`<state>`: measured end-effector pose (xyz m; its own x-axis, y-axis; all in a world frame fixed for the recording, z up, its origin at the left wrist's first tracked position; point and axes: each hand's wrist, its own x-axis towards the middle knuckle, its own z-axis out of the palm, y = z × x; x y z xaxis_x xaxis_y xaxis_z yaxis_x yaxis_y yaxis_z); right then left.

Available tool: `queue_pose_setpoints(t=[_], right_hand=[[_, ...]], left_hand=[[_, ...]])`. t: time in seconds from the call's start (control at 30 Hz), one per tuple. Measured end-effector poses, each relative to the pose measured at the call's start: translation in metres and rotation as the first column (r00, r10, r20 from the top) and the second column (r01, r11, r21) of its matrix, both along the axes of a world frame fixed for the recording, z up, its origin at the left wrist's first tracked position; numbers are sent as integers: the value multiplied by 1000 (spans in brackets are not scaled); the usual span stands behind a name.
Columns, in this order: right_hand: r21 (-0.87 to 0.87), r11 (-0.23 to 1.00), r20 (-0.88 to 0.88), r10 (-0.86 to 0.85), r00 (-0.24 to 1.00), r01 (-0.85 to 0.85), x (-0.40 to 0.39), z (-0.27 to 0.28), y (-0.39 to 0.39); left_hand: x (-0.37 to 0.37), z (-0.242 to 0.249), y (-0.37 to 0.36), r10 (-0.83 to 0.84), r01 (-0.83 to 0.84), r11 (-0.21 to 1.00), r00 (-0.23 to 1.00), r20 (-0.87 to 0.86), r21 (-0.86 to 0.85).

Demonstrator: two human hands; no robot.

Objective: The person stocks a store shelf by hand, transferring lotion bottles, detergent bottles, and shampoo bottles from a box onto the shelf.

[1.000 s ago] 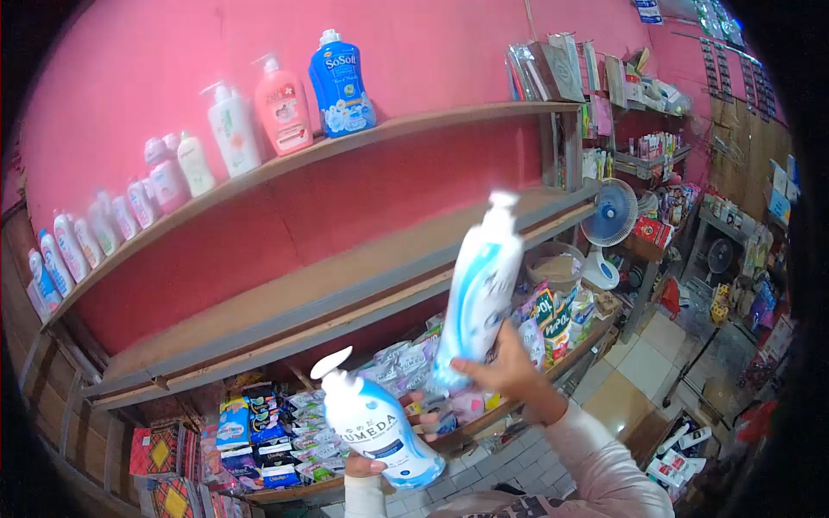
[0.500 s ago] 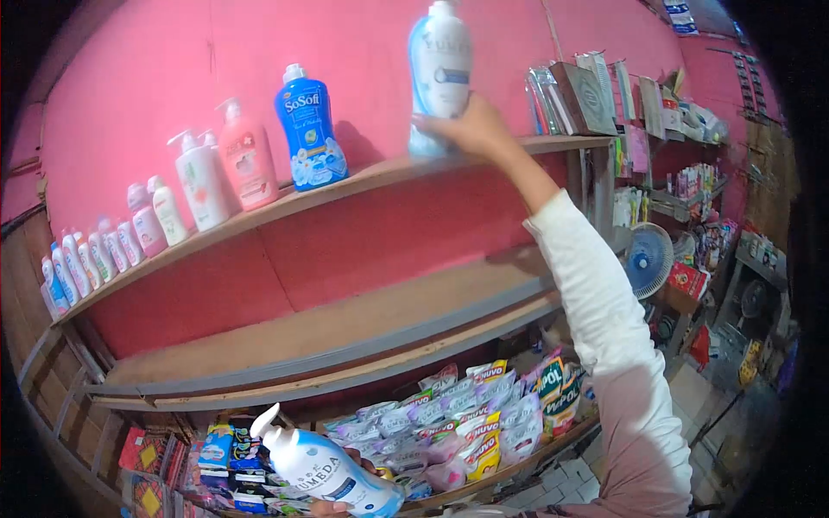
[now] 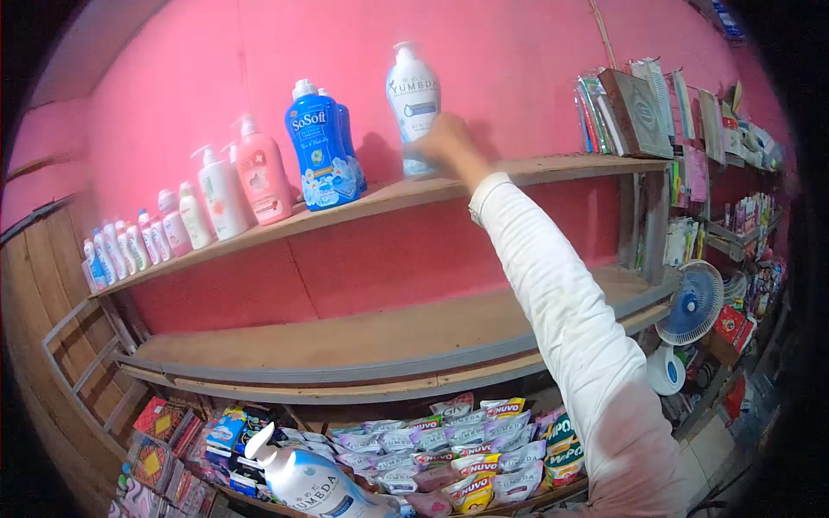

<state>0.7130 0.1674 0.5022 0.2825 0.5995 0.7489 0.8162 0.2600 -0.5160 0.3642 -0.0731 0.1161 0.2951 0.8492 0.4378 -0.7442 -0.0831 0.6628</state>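
My right hand [image 3: 445, 142], in a white sleeve, is closed around the lower right side of a white and light-blue Yumeda bottle [image 3: 413, 99]. That bottle stands upright at the upper shelf [image 3: 518, 170], right of the blue SoSoft bottle [image 3: 318, 151] with a gap between them. A second Yumeda bottle [image 3: 315, 483], with a pump top, leans at the bottom of the view. My left hand is not visible there; the bottle and the frame's lower edge hide whatever holds it.
Pink and white pump bottles [image 3: 262, 177] and smaller bottles line the shelf's left. Books [image 3: 637, 112] stand at its right. Below are a wooden shelf [image 3: 345, 341], packed pouches [image 3: 471, 457] and a fan [image 3: 691, 302].
My right hand has lowered the Yumeda bottle onto the upper shelf. The view has shifted, and the second Yumeda bottle sits lower in it. My left hand's fingers have dropped out of sight.
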Motion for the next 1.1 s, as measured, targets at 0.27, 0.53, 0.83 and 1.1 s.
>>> queue_pose_setpoints(t=[0.27, 0.53, 0.83, 1.1], right_hand=[[-56, 995, 51, -78, 996, 81, -7, -3, -7], [-75, 995, 40, -69, 997, 72, -10, -3, 2], [-43, 998, 119, -43, 992, 48, -2, -6, 20], [168, 981, 269, 50, 962, -98, -20, -19, -74]], left_hand=[[-3, 2, 11, 12, -12, 1000, 1000, -14, -25], [-10, 3, 24, -9, 8, 999, 999, -36, -44], [-15, 12, 28, -21, 20, 1000, 997, -74, -15], [-1, 95, 42, 50, -11, 977, 983, -176, 214]])
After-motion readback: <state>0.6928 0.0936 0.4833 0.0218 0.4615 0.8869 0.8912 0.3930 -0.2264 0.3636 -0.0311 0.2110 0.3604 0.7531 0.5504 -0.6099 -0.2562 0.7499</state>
